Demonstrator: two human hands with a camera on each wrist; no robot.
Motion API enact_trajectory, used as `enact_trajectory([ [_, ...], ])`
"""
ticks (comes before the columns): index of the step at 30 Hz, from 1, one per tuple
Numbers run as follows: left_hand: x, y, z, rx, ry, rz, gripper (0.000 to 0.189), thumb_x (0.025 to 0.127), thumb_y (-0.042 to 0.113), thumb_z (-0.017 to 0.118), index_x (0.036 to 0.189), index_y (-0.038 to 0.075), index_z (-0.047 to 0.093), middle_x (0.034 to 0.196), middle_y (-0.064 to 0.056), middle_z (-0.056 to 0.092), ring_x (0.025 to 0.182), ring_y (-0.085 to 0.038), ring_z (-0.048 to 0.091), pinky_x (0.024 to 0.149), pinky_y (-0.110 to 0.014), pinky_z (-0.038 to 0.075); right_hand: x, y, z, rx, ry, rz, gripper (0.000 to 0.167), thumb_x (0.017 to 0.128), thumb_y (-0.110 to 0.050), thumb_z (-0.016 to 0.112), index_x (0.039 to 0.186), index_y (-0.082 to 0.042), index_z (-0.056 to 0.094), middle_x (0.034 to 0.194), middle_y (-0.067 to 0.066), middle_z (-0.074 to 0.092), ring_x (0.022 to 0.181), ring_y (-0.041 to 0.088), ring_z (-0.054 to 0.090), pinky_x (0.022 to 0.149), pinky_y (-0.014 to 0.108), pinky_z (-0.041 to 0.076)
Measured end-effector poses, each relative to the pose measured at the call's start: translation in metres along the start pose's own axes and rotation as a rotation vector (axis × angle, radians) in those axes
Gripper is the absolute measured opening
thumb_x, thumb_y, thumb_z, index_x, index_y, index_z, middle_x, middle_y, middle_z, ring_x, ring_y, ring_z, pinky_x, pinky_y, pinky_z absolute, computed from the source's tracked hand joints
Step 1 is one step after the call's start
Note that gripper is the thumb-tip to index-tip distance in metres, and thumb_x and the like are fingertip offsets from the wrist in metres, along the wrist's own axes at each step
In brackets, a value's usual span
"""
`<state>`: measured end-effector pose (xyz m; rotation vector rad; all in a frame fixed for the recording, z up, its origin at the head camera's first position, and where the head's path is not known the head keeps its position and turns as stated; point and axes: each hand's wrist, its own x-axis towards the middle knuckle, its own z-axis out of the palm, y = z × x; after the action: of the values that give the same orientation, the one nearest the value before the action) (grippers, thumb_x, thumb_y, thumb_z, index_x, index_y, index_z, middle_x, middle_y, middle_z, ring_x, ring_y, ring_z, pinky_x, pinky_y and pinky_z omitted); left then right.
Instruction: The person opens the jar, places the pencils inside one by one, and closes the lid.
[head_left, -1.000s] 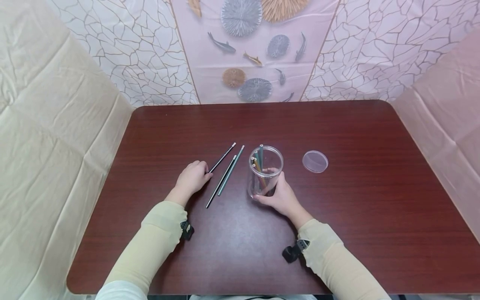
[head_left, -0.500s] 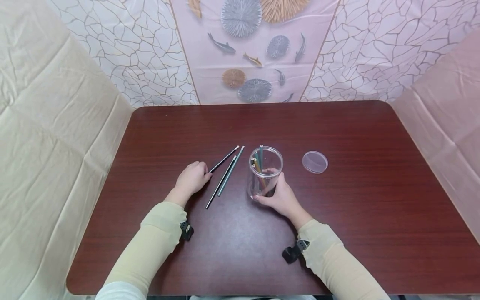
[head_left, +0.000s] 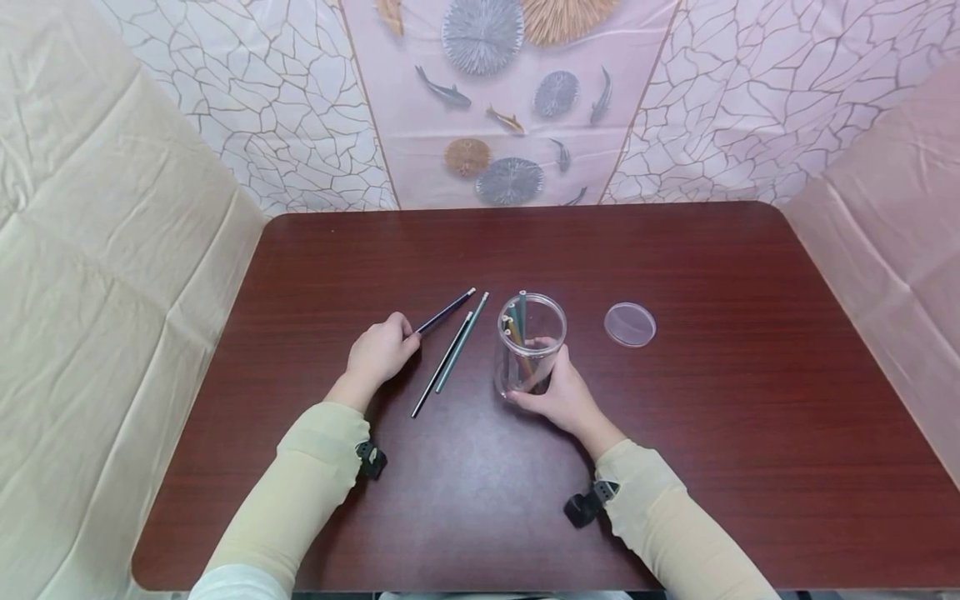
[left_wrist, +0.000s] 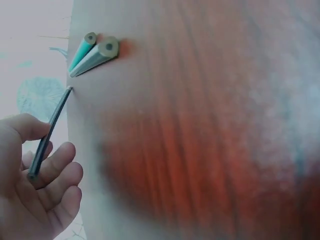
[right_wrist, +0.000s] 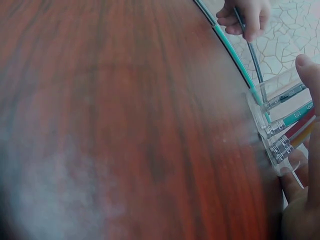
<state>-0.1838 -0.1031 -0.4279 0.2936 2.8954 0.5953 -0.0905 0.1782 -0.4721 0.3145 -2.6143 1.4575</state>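
Observation:
My left hand point(head_left: 381, 350) pinches a dark pencil point(head_left: 447, 310) between thumb and fingers, its white-tipped end pointing away to the right. In the left wrist view the same pencil point(left_wrist: 54, 122) crosses the palm, its near end over the curled fingers. Just right of that hand, a black pencil point(head_left: 442, 364) and a green pencil point(head_left: 463, 340) lie side by side on the table. My right hand point(head_left: 566, 396) grips the lower part of a clear jar point(head_left: 551, 346) standing upright. Several pencils point(right_wrist: 295, 117) of different colours lean inside it, seen through its wall in the right wrist view.
A round clear lid point(head_left: 630, 324) lies flat on the brown table point(head_left: 712, 417), right of the jar. Patterned cloth point(head_left: 510, 108) hangs behind the table's far edge, and pale cloth hangs along both sides.
My left hand has shifted slightly away and to the left with the dark pencil, whose angle has changed a little. My right hand and the jar have stayed put.

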Motion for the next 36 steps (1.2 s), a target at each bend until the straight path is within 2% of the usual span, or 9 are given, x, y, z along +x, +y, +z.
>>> enact_trajectory([
  [5, 0.000, 0.001, -0.003, -0.101, 0.103, 0.003, 0.020, 0.088, 0.030, 0.056, 0.091, 0.011, 0.056, 0.077, -0.005, 0.064, 0.070, -0.025, 0.059, 0.064, -0.040, 0.046, 0.000, 0.000, 0.000, -0.008, 0.012, -0.019, 0.066, 0.065, -0.024, 0.085, 0.111, -0.007, 0.040, 0.129, 0.006, 0.049, 0.120, 0.025, 0.046, 0.100, 0.044, 0.034],
  [13, 0.000, 0.008, -0.010, -0.266, 0.287, 0.031, 0.017, 0.085, 0.023, 0.063, 0.091, 0.008, 0.058, 0.082, -0.008, 0.066, 0.073, -0.025, 0.060, 0.068, -0.038, 0.047, 0.000, -0.002, -0.001, 0.012, -0.003, 0.005, 0.070, 0.066, -0.022, 0.085, 0.116, -0.007, 0.038, 0.130, 0.005, 0.049, 0.122, 0.025, 0.045, 0.101, 0.046, 0.033],
  [19, -0.001, 0.014, -0.016, -0.351, 0.353, 0.069, 0.014, 0.083, 0.016, 0.064, 0.091, 0.007, 0.058, 0.079, -0.008, 0.064, 0.071, -0.024, 0.059, 0.066, -0.036, 0.046, -0.001, -0.003, -0.001, 0.011, -0.006, 0.008, 0.065, 0.066, -0.020, 0.085, 0.111, -0.007, 0.040, 0.131, 0.006, 0.048, 0.123, 0.026, 0.044, 0.101, 0.046, 0.032],
  [21, -0.001, 0.016, -0.018, -0.382, 0.360, 0.075, 0.013, 0.082, 0.014, 0.062, 0.092, 0.007, 0.057, 0.079, -0.007, 0.063, 0.071, -0.023, 0.058, 0.066, -0.035, 0.045, -0.001, -0.002, -0.001, 0.014, -0.006, 0.014, 0.069, 0.066, -0.021, 0.085, 0.115, -0.006, 0.039, 0.131, 0.006, 0.048, 0.123, 0.026, 0.044, 0.101, 0.046, 0.032],
  [26, -0.001, 0.019, -0.021, -0.448, 0.382, 0.057, 0.016, 0.080, 0.010, 0.057, 0.096, 0.007, 0.059, 0.082, -0.007, 0.063, 0.071, -0.022, 0.056, 0.064, -0.032, 0.042, -0.002, -0.002, -0.001, 0.014, -0.003, 0.017, 0.076, 0.066, -0.022, 0.085, 0.121, -0.005, 0.036, 0.130, 0.006, 0.049, 0.122, 0.025, 0.045, 0.100, 0.046, 0.034],
  [28, -0.002, 0.021, -0.023, -0.469, 0.403, 0.060, 0.017, 0.081, 0.010, 0.057, 0.097, 0.007, 0.060, 0.082, -0.007, 0.062, 0.071, -0.021, 0.055, 0.063, -0.032, 0.041, -0.002, -0.002, -0.001, 0.011, 0.000, 0.014, 0.074, 0.066, -0.022, 0.085, 0.119, -0.005, 0.037, 0.130, 0.006, 0.049, 0.121, 0.025, 0.046, 0.100, 0.046, 0.034],
  [31, -0.004, 0.025, -0.027, -0.520, 0.458, 0.086, 0.016, 0.083, 0.010, 0.059, 0.098, 0.007, 0.062, 0.081, -0.008, 0.062, 0.070, -0.021, 0.054, 0.062, -0.030, 0.041, -0.002, -0.002, 0.000, 0.007, 0.006, 0.011, 0.074, 0.065, -0.022, 0.085, 0.119, -0.005, 0.038, 0.129, 0.006, 0.050, 0.121, 0.025, 0.046, 0.100, 0.045, 0.034],
  [36, -0.007, 0.030, -0.030, -0.627, 0.592, 0.143, 0.015, 0.083, 0.009, 0.065, 0.098, 0.004, 0.065, 0.084, -0.009, 0.066, 0.069, -0.018, 0.057, 0.059, -0.022, 0.041, -0.001, -0.002, 0.000, 0.005, 0.010, 0.014, 0.072, 0.065, -0.022, 0.085, 0.117, -0.006, 0.038, 0.129, 0.005, 0.051, 0.121, 0.025, 0.046, 0.101, 0.045, 0.033],
])
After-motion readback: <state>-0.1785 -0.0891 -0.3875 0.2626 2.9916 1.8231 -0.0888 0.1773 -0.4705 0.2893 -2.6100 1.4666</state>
